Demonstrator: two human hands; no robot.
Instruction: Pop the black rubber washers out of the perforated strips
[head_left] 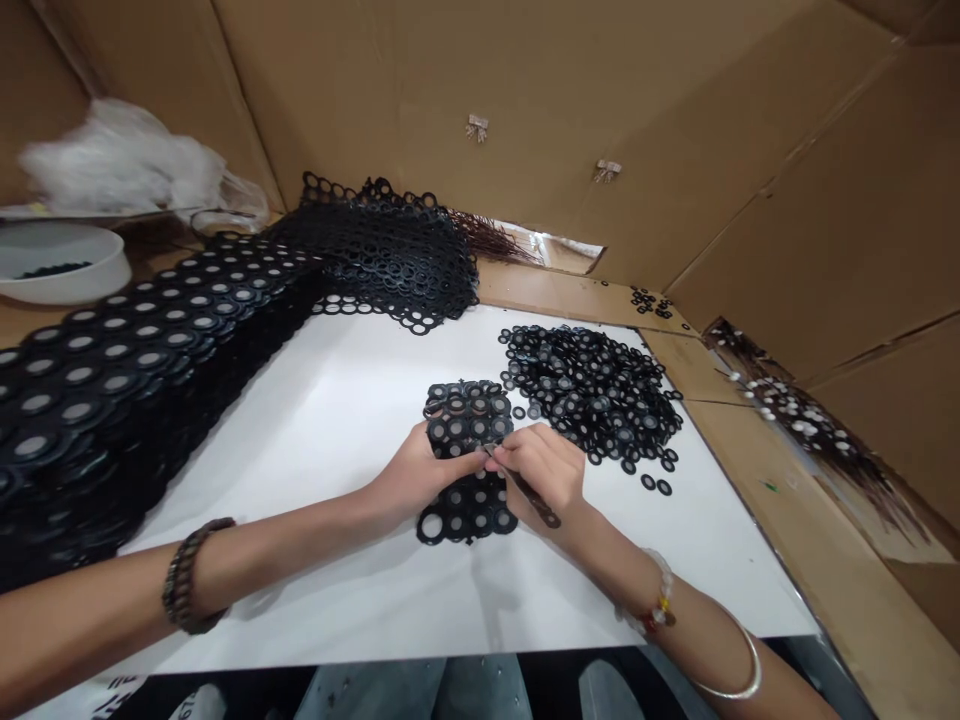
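Your left hand [416, 470] grasps a small panel of linked black rings [480, 497] from its left side, while your right hand [546, 465] pinches a dark-handled tool [534, 497], its tip close to your left thumb. The panel lies on a white work surface [277, 430] between a heap of loose black rings [592, 390] and a long stack of linked ring sheets [390, 245], with brown cardboard walls [375, 80] around the bench. At far left, a white bowl [109, 265] holds black pieces [54, 270], and a crumpled translucent plastic bag [142, 165] sits behind it.
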